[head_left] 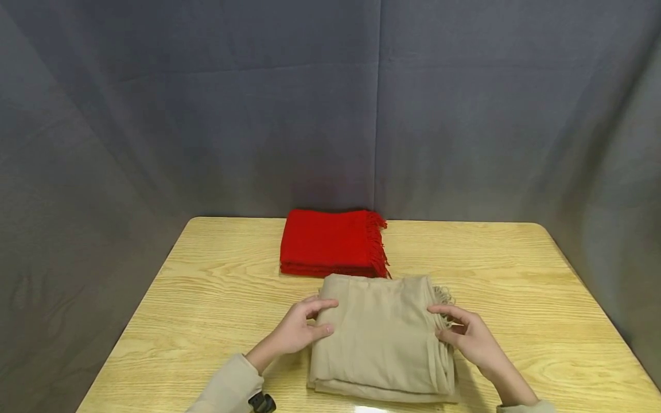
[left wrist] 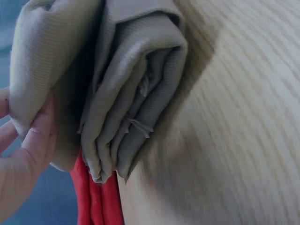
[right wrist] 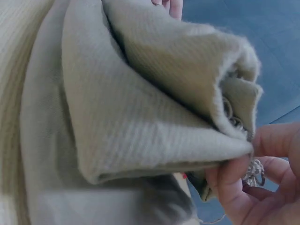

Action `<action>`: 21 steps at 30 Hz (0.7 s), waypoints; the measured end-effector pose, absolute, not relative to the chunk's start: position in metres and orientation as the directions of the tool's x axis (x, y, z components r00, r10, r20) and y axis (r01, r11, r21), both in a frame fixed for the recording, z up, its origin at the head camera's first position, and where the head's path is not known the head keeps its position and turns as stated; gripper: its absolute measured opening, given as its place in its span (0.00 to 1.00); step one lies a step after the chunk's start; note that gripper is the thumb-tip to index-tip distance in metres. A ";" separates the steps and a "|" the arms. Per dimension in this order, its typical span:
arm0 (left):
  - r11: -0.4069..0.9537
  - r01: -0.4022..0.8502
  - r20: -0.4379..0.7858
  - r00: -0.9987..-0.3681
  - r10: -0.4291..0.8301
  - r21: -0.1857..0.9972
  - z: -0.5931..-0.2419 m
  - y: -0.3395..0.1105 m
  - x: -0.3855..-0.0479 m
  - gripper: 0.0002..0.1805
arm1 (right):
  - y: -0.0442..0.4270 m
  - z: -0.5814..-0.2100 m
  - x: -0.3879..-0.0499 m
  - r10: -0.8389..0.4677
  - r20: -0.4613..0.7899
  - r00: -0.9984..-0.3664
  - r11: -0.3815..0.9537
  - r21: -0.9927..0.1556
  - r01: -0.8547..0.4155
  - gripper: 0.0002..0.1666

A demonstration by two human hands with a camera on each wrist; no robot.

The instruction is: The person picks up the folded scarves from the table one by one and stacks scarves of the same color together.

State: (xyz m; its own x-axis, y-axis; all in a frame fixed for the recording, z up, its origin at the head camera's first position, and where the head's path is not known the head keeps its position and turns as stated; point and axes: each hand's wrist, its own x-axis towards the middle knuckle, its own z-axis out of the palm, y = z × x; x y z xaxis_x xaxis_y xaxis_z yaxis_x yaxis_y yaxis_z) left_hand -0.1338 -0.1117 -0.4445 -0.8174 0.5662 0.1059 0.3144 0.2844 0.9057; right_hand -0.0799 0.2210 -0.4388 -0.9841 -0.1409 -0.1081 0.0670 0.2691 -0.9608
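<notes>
A beige fringed shawl (head_left: 379, 338), folded into a thick, layered rectangle, lies near the front of the table. My left hand (head_left: 299, 328) pinches its upper layers at the left side. In the left wrist view, that raised fold stands apart from the lower folded layers (left wrist: 136, 108). At the right side, my right hand (head_left: 474, 339) pinches the upper fold beside the fringe (head_left: 443, 297). The right wrist view shows the thumb and fingers on the fold's corner, with twisted tassels (right wrist: 254, 172) among them; part of the fingers is hidden by cloth.
A folded red shawl (head_left: 325, 238) lies behind the beige one, its fringe towards the right. Both sit on a light wooden table (head_left: 516, 269) with rounded far corners. Grey cloth (head_left: 258, 115) hangs behind the table and along its sides.
</notes>
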 end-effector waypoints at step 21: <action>0.363 0.235 -0.012 -0.825 0.565 0.902 -0.467 -0.125 -0.131 0.23 | 0.219 -0.454 -0.077 -0.156 -0.128 -0.980 0.348 -0.935 0.067 0.26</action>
State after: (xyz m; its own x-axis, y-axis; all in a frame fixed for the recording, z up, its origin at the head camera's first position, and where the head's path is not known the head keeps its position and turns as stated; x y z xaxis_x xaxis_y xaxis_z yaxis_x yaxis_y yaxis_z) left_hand -0.1308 -0.1247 -0.4672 -0.8251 0.5648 -0.0119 0.2355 0.3629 0.9016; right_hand -0.0772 0.2193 -0.4545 -0.9795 -0.1556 -0.1278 0.0668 0.3476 -0.9353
